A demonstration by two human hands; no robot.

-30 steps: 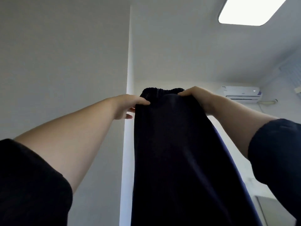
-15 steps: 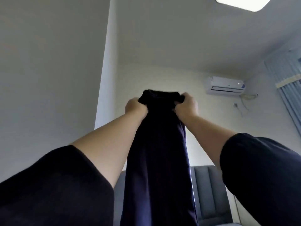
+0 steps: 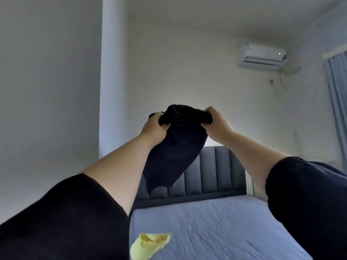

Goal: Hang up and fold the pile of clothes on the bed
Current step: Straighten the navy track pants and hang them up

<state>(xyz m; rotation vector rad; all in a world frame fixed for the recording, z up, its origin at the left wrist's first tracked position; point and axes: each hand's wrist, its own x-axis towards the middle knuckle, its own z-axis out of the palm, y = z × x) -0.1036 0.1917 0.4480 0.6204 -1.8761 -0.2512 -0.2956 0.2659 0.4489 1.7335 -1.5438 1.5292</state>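
Note:
A dark navy garment with an elastic waistband (image 3: 176,147) hangs in the air in front of me, above the bed. My left hand (image 3: 155,126) grips the left end of the waistband with curled fingers. The right end of the waistband is held in my right hand (image 3: 216,124). The cloth swings forward and down towards the headboard. A pale yellow garment (image 3: 148,244) lies crumpled on the bed (image 3: 216,228) near its left edge, below my left arm.
A dark padded headboard (image 3: 216,173) stands behind the blue sheet. A white wall pillar (image 3: 112,76) rises on the left. An air conditioner (image 3: 262,57) hangs high on the far wall, and a blue-grey curtain (image 3: 338,94) is at the right edge.
My view has tilted down from the ceiling to the bed. Both hands have lowered with the dark garment, whose lower part now swings forward. The bed and the yellow garment have come into view.

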